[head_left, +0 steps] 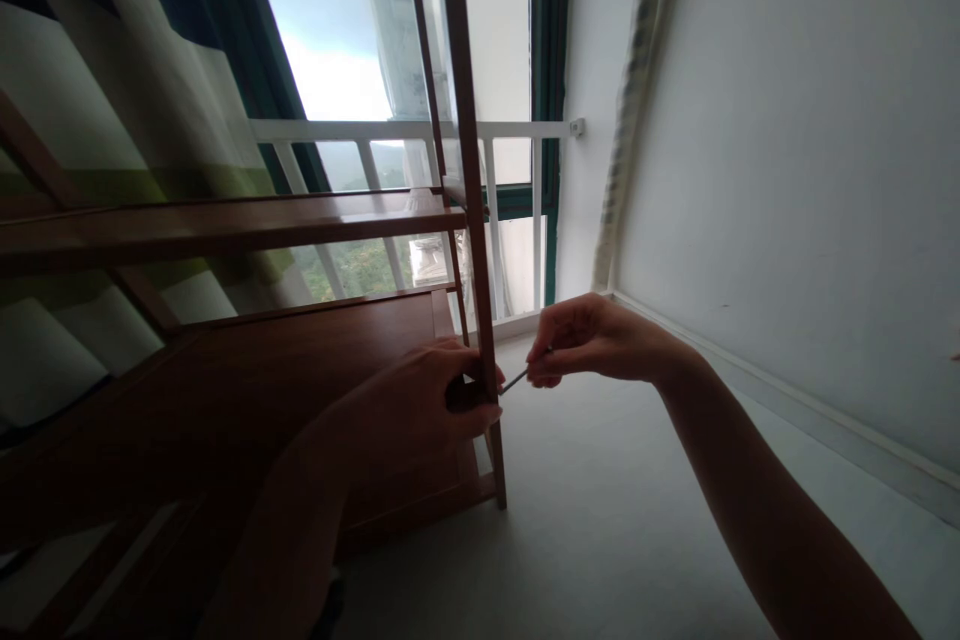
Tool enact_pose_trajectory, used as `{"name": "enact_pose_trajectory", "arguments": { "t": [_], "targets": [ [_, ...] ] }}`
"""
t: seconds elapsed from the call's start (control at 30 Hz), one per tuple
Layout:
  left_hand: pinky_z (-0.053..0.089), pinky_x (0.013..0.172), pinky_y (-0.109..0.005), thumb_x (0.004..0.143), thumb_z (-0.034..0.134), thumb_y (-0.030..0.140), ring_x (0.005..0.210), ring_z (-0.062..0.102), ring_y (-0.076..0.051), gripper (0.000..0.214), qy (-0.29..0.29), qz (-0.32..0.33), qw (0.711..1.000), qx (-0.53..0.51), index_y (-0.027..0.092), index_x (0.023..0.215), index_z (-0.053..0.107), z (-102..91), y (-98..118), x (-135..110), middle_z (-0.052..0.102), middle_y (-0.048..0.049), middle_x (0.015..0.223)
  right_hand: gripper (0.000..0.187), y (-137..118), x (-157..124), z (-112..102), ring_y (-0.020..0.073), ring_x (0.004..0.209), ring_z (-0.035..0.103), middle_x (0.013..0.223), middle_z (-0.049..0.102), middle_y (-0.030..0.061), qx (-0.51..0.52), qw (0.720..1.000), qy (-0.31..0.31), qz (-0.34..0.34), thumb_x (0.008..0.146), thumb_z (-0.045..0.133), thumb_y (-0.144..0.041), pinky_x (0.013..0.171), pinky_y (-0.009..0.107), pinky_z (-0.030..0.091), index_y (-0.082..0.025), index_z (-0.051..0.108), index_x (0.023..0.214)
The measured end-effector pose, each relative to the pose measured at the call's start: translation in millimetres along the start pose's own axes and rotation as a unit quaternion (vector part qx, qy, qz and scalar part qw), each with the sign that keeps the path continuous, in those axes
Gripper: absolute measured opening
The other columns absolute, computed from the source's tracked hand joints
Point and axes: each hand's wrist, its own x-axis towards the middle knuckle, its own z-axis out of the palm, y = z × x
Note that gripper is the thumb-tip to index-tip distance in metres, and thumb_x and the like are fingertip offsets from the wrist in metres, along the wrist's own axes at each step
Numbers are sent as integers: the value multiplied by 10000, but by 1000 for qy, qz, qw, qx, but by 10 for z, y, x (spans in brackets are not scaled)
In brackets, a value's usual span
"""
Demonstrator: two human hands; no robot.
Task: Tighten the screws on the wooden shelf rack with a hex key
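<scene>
A brown wooden shelf rack (322,222) fills the left half of the view. My left hand (431,390) is wrapped round its front right post (471,190), low down, with the thumb and fingers on either side of the wood. To the right of the post, my right hand (574,340) pinches a thin metal hex key (515,381). The key slants down to the left, and its far end meets the post between my left fingertips. Whatever fastener sits there is too small to make out.
Behind the rack are a white railing (345,131) and a window with dark green frames (549,70). A patterned curtain (135,80) hangs at the left. A white wall (810,140) rises on the right above the pale floor (622,510).
</scene>
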Motion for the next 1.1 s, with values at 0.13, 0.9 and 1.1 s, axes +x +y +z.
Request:
{"name": "enact_pose_trajectory", "arguments": {
  "t": [0.13,0.9,1.1],
  "targets": [
    [436,728,-292,759,578,346,794,565,-172,181,1,6,1000,13,219,881,619,10,-3,18,593,-9,880,196,-14,11,39,142,766,678,816,701,52,-4,1000,-15,6,737,710,-219,735,319,568,-96,654,879],
    [427,736,-289,787,550,339,826,543,-179,175,1,16,1000,9,204,882,607,20,6,-1,578,-19,890,201,15,1,-35,153,798,678,840,696,50,-21,999,-15,19,755,696,-227,764,350,563,-99,637,899],
    [424,737,-284,784,544,318,841,539,-182,156,-2,25,1000,16,200,863,608,13,13,6,584,-20,872,224,12,14,26,157,778,684,823,707,59,-2,999,-13,34,728,719,-247,742,330,566,-98,655,882]
  ]
}}
